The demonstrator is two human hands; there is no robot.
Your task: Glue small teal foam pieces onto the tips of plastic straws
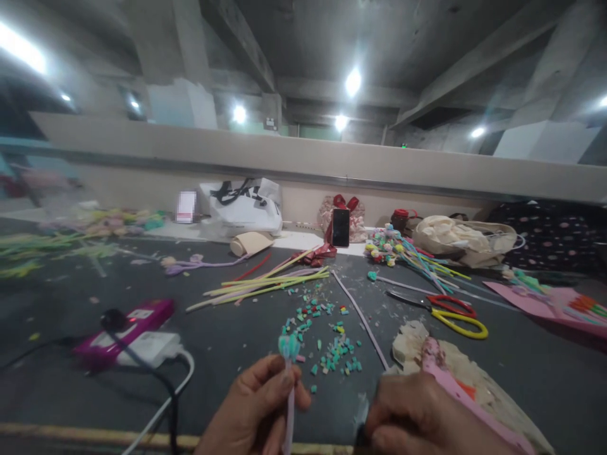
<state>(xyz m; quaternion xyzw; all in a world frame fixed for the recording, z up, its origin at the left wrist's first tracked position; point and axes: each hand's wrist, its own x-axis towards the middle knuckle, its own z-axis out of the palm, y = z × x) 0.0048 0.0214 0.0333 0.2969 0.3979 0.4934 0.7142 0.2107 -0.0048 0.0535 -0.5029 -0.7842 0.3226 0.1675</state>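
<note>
The left hand (260,401) pinches a slim lilac stem (290,411) nearly upright, its lumpy teal head (289,345) above the grip. The right hand (417,407) is curled, blurred; I cannot tell whether it holds anything. Beyond, chunky, mostly teal bits (339,354) and long straight sticks (260,284) lie on the dark worktop (213,341).
</note>
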